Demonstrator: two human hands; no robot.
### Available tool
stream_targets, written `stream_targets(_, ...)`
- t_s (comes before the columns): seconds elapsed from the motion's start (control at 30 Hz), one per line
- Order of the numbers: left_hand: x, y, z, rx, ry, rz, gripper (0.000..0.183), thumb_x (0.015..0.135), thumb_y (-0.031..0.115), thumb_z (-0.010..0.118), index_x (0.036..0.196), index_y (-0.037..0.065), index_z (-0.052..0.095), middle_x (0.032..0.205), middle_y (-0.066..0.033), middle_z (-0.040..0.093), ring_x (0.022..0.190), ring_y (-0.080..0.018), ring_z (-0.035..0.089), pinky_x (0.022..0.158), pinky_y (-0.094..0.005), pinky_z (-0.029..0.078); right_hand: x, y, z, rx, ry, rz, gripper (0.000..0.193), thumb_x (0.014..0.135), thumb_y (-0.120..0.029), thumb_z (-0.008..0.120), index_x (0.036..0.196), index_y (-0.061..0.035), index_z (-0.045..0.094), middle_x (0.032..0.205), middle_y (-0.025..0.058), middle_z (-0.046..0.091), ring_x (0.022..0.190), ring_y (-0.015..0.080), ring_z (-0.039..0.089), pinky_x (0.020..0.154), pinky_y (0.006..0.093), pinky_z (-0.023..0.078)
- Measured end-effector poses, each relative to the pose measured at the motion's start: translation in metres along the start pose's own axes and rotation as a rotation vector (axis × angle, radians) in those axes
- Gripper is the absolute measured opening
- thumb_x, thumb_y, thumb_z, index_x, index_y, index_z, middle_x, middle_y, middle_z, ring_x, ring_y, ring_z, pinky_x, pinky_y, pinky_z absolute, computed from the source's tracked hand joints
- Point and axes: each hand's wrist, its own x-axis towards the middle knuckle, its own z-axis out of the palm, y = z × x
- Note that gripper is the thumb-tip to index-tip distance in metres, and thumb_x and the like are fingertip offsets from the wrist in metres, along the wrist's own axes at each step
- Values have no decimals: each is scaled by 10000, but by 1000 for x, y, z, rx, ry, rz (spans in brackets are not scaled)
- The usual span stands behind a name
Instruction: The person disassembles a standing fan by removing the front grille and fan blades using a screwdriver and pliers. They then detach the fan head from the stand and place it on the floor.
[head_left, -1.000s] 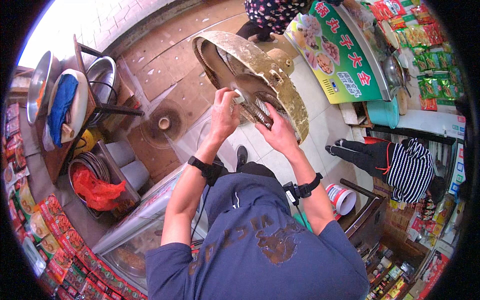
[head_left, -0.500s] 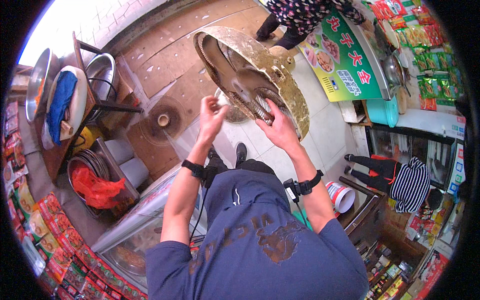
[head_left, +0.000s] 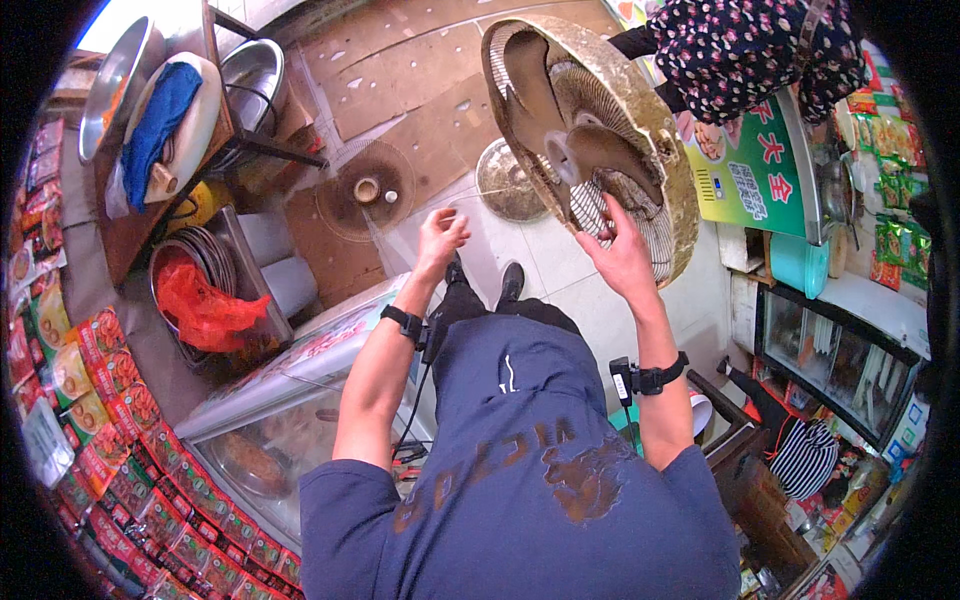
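Observation:
A large, dusty pedestal fan [head_left: 650, 110] tilts in front of me on the right. Its open front shows brown blades and a wire rear guard [head_left: 590, 207]. My right hand [head_left: 622, 255] grips the guard's lower near edge, fingers over the wires. To its left, my left hand [head_left: 442, 242] hovers above the floor, fingers loosely curled and nothing visible in it. The round front grille [head_left: 345, 215] lies flat beyond that hand, a ring-shaped hub [head_left: 367, 190] at its middle. A small white round piece [head_left: 391, 197] shows beside the hub. The fan's round base [head_left: 512, 180] stands on the tiles.
A person in a flowered top [head_left: 750, 55] is just beyond the fan, by a green printed counter [head_left: 765, 185]. Someone in a striped shirt [head_left: 805, 455] is low at the right. A wooden stand [head_left: 135, 235] and metal basins [head_left: 255, 80] are left. A glass-topped cabinet [head_left: 270, 430] stands near left.
The view has shifted, so most things sit differently. A small white piece now shows by the grille's hub. My left hand is more curled; the right stays on the fan. The flowered-top person is closer.

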Motion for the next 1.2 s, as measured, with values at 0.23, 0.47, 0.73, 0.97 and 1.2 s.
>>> stream_targets(0.23, -40, 59, 78, -9, -308, 83, 536, 1014, 284, 755, 1412, -30, 581, 1179, -164, 751, 978, -194, 736, 833, -344, 600, 1, 6, 3, 75, -4, -20, 867, 863, -237, 868, 1603, -40, 460, 1325, 186, 693, 1071, 247, 683, 973, 393, 559)
stream_targets(0.47, -41, 88, 118, -87, -361, 150, 595, 966, 298, 819, 1393, -49, 590, 1150, -145, 752, 988, -184, 706, 838, -350, 583, 2, 13, -3, 42, -40, -113, 717, 857, -170, 842, 1522, -73, 595, 1220, 100, 713, 901, 191, 658, 887, 349, 565)
stream_targets(0.73, -31, 97, 155, -85, -93, 456, 1073, 775, 443, 946, 1536, -98, 417, 1473, -296, 521, 1318, -366, 593, 1123, -453, 492, 2, 17, -6, 20, -60, -151, 648, 882, -155, 814, 1492, -60, 620, 1256, 120, 712, 996, 226, 683, 952, 367, 552)
stream_targets(0.97, -35, 114, 179, -26, 86, 594, 1347, 635, 424, 1013, 1620, -72, 241, 1557, -293, 356, 1463, -419, 412, 1208, -498, 417, 3, 16, -19, 22, -127, -96, 662, 894, -158, 819, 1480, 44, 589, 1323, 170, 700, 1191, 268, 687, 1065, 378, 525)
stream_targets(1.2, -31, 132, 191, -46, 106, 644, 1434, 596, 318, 1015, 1643, -76, 118, 1569, -309, 321, 1486, -442, 373, 1249, -484, 367, 10, 19, -26, -194, -79, -288, 809, 892, -202, 832, 1573, 46, 474, 1551, 230, 560, 1452, 321, 524, 1226, 409, 394)
